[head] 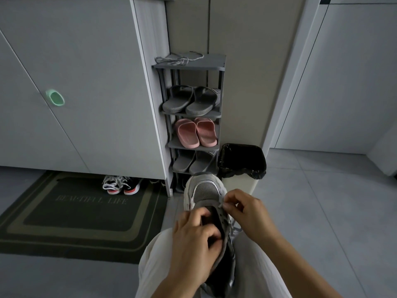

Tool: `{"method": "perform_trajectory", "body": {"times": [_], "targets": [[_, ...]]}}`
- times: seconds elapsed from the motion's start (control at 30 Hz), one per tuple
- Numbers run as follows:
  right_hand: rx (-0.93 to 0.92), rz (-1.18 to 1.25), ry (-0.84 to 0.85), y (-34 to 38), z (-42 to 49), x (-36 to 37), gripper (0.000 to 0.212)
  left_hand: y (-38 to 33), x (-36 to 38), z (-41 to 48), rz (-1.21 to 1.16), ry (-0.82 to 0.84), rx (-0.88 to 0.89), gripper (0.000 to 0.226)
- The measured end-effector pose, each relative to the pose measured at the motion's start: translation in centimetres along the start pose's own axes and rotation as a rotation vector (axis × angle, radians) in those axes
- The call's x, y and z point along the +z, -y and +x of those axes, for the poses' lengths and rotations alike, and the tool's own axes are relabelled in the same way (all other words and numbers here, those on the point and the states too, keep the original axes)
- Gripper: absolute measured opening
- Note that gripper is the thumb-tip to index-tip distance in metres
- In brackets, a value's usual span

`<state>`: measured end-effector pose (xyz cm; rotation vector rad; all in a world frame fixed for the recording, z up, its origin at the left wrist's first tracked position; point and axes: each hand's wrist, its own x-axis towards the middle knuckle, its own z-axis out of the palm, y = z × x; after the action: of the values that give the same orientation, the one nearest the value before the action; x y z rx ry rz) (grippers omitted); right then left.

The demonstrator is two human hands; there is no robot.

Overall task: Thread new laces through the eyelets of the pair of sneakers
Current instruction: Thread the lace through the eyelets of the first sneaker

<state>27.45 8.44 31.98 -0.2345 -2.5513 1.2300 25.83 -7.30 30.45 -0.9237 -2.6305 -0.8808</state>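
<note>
Left hand (193, 237) grips the grey sneaker (204, 190) on the lap, right hand (247, 209) pinches the lace (235, 228) tip at a toe-end eyelet — threading apparently barely begun — spare lace (180, 59) lying on the rack (189, 66).

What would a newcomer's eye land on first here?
Most likely the grey sneaker resting on the person's lap at bottom centre: the left hand grips its opening while the right hand pinches a lace end at an eyelet near the toe. Behind it stands a narrow shoe rack, with pink slides on a middle shelf and a loose grey lace lying on top.
</note>
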Motion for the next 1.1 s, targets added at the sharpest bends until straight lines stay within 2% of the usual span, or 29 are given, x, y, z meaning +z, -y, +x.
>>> {"method": "perform_trajectory", "body": {"times": [0.07, 0.13, 0.23, 0.37, 0.43, 0.53, 0.7, 0.9, 1.1], "targets": [[-0.031, -0.041, -0.007, 0.2, 0.1, -0.1, 0.033, 0.6, -0.1, 0.5, 0.008, -0.048, -0.033, 0.033], [-0.031, -0.061, -0.009, 0.2, 0.1, -0.2, 0.023, 1.0, 0.0, 1.4, 0.044, -0.085, -0.085, 0.038], [-0.032, -0.097, -0.011, -0.1, 0.0, 0.0, 0.008, 0.4, 0.5, 2.7, 0.102, -0.041, -0.132, 0.04], [-0.038, -0.149, 0.0, -0.1, -0.1, 0.1, 0.008, 0.1, 1.5, 3.7, 0.053, -0.021, -0.213, 0.031], [0.009, -0.173, 0.066, 0.4, -0.2, 0.4, 0.017, 0.3, 1.6, 3.8, -0.017, -0.058, -0.216, 0.029], [0.116, -0.257, 0.173, 1.2, -0.2, 0.7, 0.037, 0.8, 1.6, 3.6, -0.104, -0.082, -0.168, 0.038], [0.158, -0.297, 0.184, 1.9, 0.1, 0.7, 0.039, 1.5, 1.2, 3.4, -0.145, -0.01, -0.122, 0.036], [0.15, -0.168, 0.133, 1.4, -0.1, -0.1, 0.037, 0.8, 1.6, 3.4, -0.116, -0.029, -0.161, 0.025], [0.302, 0.087, 0.158, 0.7, -0.1, -0.7, 0.034, 0.7, 3.0, 4.5, 0.002, -0.155, -0.08, 0.023]]}}
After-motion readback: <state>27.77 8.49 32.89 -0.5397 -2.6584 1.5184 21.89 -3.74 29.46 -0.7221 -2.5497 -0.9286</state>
